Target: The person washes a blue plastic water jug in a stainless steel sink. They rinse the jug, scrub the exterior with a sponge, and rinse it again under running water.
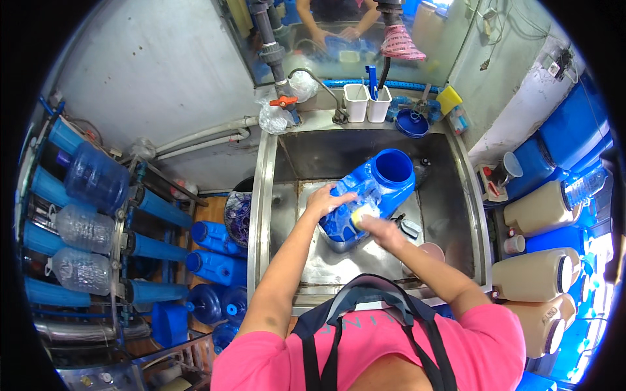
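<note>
A blue plastic jug [399, 190] with a wide, uncapped round mouth lies tilted in the steel sink [287, 195], its mouth toward the far right. White suds cover much of its upper side. Gripping the jug's left side, my left hand [322, 202] has its fingers spread across the wet plastic. My right hand [383, 232] is closed round a pale yellow sponge [362, 215], pressed to the soapy side; its fingers are slightly blurred. Under the jug, the part resting on the sink bottom is mostly hidden.
On the sink's back ledge stand two white holders [356, 103], a faucet [336, 104] and a blue lid [413, 122]. A pinkish bowl [432, 253] sits in the sink's right side. Blue jugs [218, 267] stand left of the sink; beige jugs [529, 274] stand right.
</note>
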The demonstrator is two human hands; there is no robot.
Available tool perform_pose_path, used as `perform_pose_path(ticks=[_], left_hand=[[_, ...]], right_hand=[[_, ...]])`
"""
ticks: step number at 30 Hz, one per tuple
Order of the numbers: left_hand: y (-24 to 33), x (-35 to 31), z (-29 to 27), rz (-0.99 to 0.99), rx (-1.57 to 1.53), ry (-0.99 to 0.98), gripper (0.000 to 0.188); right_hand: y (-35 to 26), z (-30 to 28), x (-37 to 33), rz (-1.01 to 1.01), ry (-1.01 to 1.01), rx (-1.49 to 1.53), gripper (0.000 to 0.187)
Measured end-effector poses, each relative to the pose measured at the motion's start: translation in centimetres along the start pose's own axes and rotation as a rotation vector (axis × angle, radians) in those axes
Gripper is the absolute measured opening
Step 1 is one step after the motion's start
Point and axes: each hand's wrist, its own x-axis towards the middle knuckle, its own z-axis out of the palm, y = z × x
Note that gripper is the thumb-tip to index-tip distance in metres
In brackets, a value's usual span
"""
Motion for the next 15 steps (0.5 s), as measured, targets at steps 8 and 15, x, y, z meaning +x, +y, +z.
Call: perform_pose_path(ticks=[8, 15], left_hand=[[1.0, 0.2, -0.8, 0.047, 0.181, -0.077, 0.125], [0.7, 1.5, -0.4, 0.065, 0.047, -0.099, 0.128]], right_hand=[[2.2, 1.0, 5.2, -0.014, -0.389, -0.299, 0.109], [-1.4, -0.5, 1.7, -0.046, -0.574, -0.368, 0.12]])
